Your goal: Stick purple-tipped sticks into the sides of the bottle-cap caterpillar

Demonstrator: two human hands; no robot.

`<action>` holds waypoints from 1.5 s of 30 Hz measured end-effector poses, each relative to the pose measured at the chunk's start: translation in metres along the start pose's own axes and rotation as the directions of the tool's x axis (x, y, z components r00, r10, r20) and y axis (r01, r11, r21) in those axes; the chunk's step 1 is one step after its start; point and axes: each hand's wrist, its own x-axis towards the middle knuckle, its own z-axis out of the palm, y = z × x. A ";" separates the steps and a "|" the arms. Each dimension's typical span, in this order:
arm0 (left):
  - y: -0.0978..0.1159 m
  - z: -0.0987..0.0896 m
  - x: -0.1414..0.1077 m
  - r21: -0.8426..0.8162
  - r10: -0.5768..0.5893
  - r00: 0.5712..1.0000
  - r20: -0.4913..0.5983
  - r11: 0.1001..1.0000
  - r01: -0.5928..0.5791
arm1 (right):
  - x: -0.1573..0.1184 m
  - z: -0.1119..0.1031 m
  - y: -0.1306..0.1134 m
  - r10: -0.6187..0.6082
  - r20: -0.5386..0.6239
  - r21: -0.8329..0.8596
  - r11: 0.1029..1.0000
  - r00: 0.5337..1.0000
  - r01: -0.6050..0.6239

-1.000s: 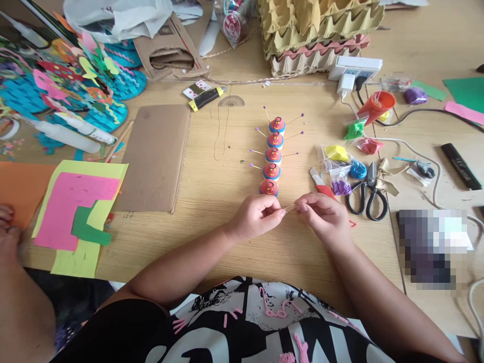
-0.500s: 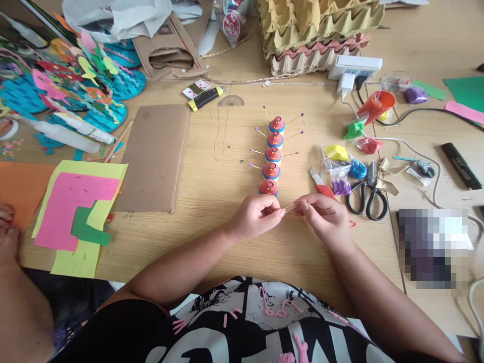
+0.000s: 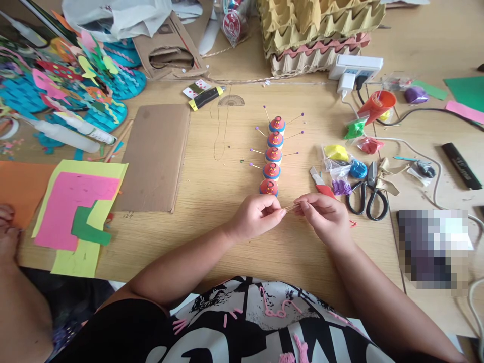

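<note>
Fingertips of my left hand (image 3: 256, 216) and my right hand (image 3: 327, 216) pinch thin wooden toothpicks (image 3: 290, 207) from opposite ends, low over the table. Just beyond my hands runs a row of several domed clay figures (image 3: 271, 171), red on top with blue rims and smiling faces. Most have thin sticks with purple balls (image 3: 302, 132) poking out at their sides. The nearest figure (image 3: 268, 188) shows no sticks, and its lower edge is close to my left hand. A red-handled utility knife (image 3: 324, 188) lies right behind my right hand, partly covered by it.
Black-handled scissors (image 3: 372, 191) and bagged clay (image 3: 336, 153) lie on the right, near an orange cup (image 3: 376, 107). Cardboard (image 3: 153, 156) and coloured paper (image 3: 62, 201) lie left, beside another person's hand (image 3: 6, 222). Egg trays (image 3: 313, 30) and a power strip (image 3: 355, 67) stand behind.
</note>
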 end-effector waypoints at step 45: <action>0.001 -0.001 0.000 0.028 -0.080 0.997 0.005 0.996 0.080 | 0.000 0.000 -0.004 0.042 0.006 -0.015 0.999 0.999 -0.042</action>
